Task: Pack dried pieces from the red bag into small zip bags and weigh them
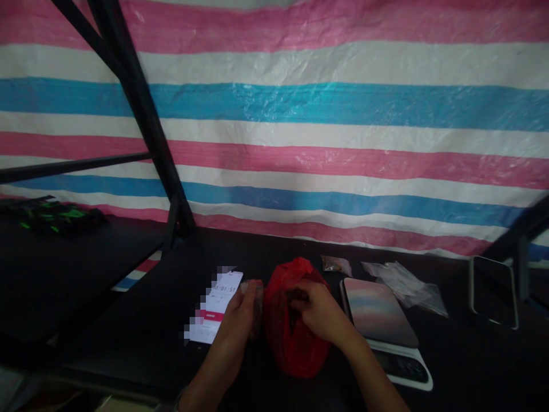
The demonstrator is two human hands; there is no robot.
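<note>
A red plastic bag [295, 355] stands with its mouth open in the middle of the black table. My right hand [321, 315] reaches into that mouth, its fingers curled. Whatever those fingertips grip is hidden in the dark inside. Just left of the red bag, my left hand [238, 320] is closed on a small clear plastic bag [258, 306], mostly covered by the fingers. A phone [212, 315] showing a running timer lies beside my left hand. To the right of my right hand sits a flat kitchen scale [380, 312] with a shiny plate and a dark display.
Behind the red bag lies a small clear packet [337, 265] with brownish contents. Several clear plastic bags [405, 283] lie past the scale. A light-rimmed dark object [493, 292] is at the right. Black frame bars [150, 131] rise at the left before a striped sheet [321, 103].
</note>
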